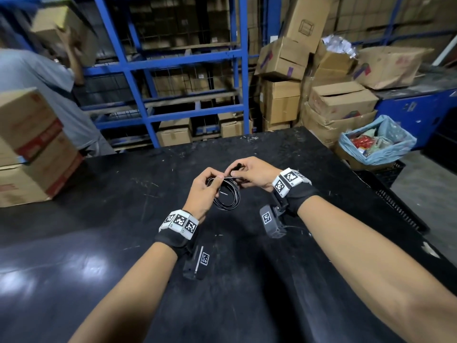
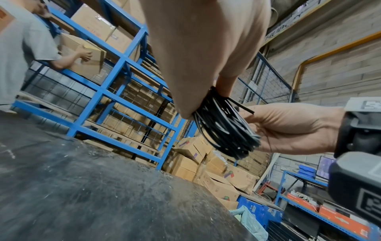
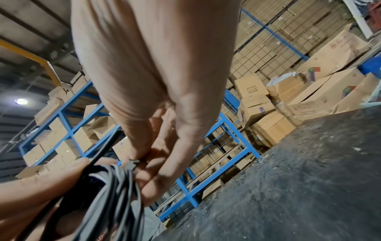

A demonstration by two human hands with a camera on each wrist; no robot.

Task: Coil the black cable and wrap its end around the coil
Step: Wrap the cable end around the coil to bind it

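The black cable (image 1: 228, 198) is wound into a small coil of several loops, held just above the black table (image 1: 123, 219). My left hand (image 1: 206, 185) pinches the top of the coil between thumb and fingers. My right hand (image 1: 249, 173) pinches the cable's free end at the coil's upper right. In the left wrist view the coil (image 2: 224, 128) hangs from my left hand (image 2: 198, 53), a short cable end (image 2: 242, 106) sticks out, and my right hand (image 2: 288, 128) is behind it. In the right wrist view the coil (image 3: 115, 184) sits below my right hand (image 3: 156, 146).
Cardboard boxes (image 1: 32, 144) are stacked at the table's left edge. Another person (image 1: 42, 95) handles a box by the blue racking (image 1: 173, 65). More boxes (image 1: 333, 100) and a lined bin (image 1: 376, 139) stand past the table's far right corner.
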